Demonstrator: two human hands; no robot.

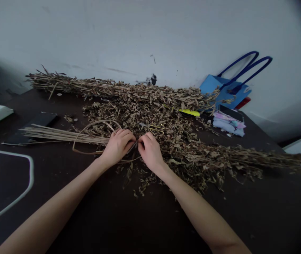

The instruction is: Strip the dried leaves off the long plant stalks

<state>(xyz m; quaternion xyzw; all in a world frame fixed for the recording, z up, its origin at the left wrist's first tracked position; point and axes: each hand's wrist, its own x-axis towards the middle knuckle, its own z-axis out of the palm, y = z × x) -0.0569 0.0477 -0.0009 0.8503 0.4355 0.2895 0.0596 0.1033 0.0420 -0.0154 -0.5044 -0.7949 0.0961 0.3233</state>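
Dried plant bundle on a dark bench, lying crosswise before the person. At the left its stems are pale, straight and bare, with ends roughly level; toward the right they disappear under crumpled, curled leaves of dull brown and grey-green, the mass tapering to the right edge of the view. A flat tan strip forms a wide loop over the stems. The left hand and right hand meet at mid-bundle, thumbs and fingertips pinched narrowly on the strip; the exact portion gripped is too small to discern. Gold-handled scissors rest on leaves just beyond the right hand. A second bundle lies behind, along the wall.
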